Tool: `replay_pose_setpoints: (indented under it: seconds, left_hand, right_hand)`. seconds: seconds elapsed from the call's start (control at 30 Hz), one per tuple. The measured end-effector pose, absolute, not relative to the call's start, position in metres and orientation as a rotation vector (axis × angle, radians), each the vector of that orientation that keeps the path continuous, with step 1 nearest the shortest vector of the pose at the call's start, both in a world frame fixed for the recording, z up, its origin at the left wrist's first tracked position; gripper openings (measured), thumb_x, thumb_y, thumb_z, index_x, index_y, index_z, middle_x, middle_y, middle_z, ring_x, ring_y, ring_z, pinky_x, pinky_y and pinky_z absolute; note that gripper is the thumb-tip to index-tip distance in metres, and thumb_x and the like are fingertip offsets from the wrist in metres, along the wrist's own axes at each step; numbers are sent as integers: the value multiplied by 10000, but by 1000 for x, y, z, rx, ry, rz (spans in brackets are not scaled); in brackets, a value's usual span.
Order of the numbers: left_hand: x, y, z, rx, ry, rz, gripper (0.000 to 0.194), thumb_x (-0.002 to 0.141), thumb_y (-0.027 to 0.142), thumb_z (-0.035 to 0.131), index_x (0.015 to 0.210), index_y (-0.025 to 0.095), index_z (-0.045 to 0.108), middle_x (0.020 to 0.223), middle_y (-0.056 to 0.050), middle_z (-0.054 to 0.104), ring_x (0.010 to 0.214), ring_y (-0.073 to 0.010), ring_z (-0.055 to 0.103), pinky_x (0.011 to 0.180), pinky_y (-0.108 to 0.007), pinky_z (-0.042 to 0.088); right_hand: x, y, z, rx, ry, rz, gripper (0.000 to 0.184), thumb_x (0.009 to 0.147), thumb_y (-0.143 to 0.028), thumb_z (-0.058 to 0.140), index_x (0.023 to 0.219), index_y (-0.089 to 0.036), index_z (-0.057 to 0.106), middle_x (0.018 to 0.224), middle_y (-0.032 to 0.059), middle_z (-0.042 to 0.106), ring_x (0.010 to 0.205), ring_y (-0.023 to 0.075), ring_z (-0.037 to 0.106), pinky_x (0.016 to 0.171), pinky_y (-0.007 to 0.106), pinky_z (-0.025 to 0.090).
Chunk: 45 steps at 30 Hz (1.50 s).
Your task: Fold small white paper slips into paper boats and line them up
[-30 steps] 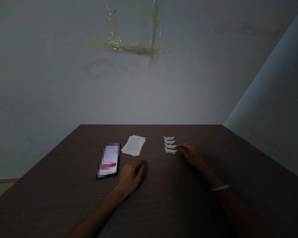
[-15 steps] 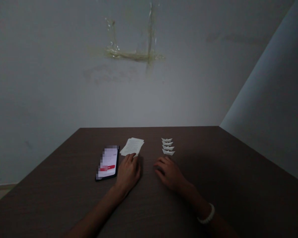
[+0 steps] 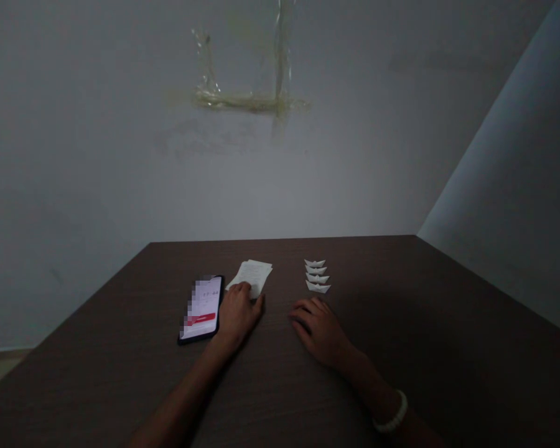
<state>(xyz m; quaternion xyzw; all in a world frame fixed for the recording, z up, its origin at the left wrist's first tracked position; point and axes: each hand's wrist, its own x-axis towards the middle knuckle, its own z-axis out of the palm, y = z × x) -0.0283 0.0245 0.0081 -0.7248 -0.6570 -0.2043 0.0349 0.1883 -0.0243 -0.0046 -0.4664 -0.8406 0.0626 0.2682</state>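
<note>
My left hand [image 3: 238, 316] reaches over the near edge of a stack of printed paper sheets [image 3: 256, 271]. Its fingertips lie on the top sheet, with the thumb spread away to the right. Several small white folded paper boats [image 3: 318, 279] stand in a column, one behind another, right of the stack. Just below the nearest boat, my right hand [image 3: 321, 331] rests on the table, fingers loosely bent and a little apart, holding nothing. A pale bracelet [image 3: 392, 414] circles the right wrist.
A smartphone [image 3: 200, 314] with a lit, partly blurred screen lies left of my left hand, close to it. The dark wooden table [image 3: 121, 367] ends against a grey wall [image 3: 354, 186] that bears strips of yellowed clear tape [image 3: 247, 101].
My right hand has drawn back from beside the boats to the table in front of them. My left hand has moved forward from the bare table onto the paper stack, its fingers stretching out.
</note>
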Motion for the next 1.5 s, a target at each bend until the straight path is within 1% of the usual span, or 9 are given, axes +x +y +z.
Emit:
replay_pose_setpoints:
  seconds: [0.17,0.4,0.57,0.77,0.93,1.17,1.3,1.43,1.5]
  left_hand:
    - [-26,24,10,-2224,-1975,-558,252,891,321,515,891,108,649,959,-153,687,966,-282,624,842,-341,451]
    - [-21,20,11,-2262,-1853,-337,305,949,232,395,883,117,670,934,-151,695,888,-292,659,769,-370,469]
    - [-21,20,12,-2346,-1772,-286,252,891,90,424,866,121,673,872,-130,693,868,-275,663,725,-337,469]
    - [-22,22,12,-2361,-1751,-291,235,898,89,420,861,113,650,888,-129,682,852,-273,649,715,-344,469]
    - [-24,22,7,-2366,-1625,-424,202,932,135,428,908,134,629,926,-106,672,874,-257,627,767,-353,470]
    - [-27,9,-3,-2523,-1174,-580,114,902,123,486,871,149,592,871,-75,676,794,-214,624,727,-319,490]
    - [-26,-6,-4,-2562,-1022,-725,137,943,153,431,918,157,566,890,-70,683,744,-194,637,664,-298,499]
    - [-26,-21,1,-2585,-904,-832,201,983,181,364,948,157,561,912,-80,691,760,-183,654,681,-293,519]
    - [-27,-26,5,-2597,-911,-856,213,987,193,360,963,154,568,899,-80,697,762,-180,660,680,-288,529]
  right_hand:
    - [189,-24,-6,-1267,-2274,157,192,907,-204,549,1068,-242,647,1117,45,616,1019,210,524,906,363,408]
    - [189,-24,-6,-1252,-2271,155,189,901,-191,554,1059,-235,647,1114,42,617,1014,213,522,896,366,414]
    - [189,-25,-6,-1240,-2262,155,201,900,-185,557,1072,-235,648,1112,51,615,1019,215,522,895,363,419]
    - [188,-26,-4,-1249,-2257,162,191,900,-191,561,1063,-239,647,1111,48,618,1022,214,529,892,365,425]
    - [188,-26,-3,-1250,-2243,172,182,896,-184,562,1048,-230,650,1080,51,629,1001,217,541,887,369,439]
    - [187,-23,-3,-1288,-2118,154,302,854,-108,557,1135,-200,616,1103,76,622,1030,230,549,917,380,469]
    - [188,-22,0,-1251,-2093,91,293,857,-110,554,1127,-197,622,1080,80,619,1020,234,543,902,382,472]
    - [191,-21,1,-1218,-2075,-9,290,854,-114,577,1121,-207,636,1129,89,611,1051,246,527,914,400,447]
    - [192,-20,-1,-1208,-2080,-36,246,856,-111,582,1062,-216,663,1125,84,621,1045,245,528,906,401,438]
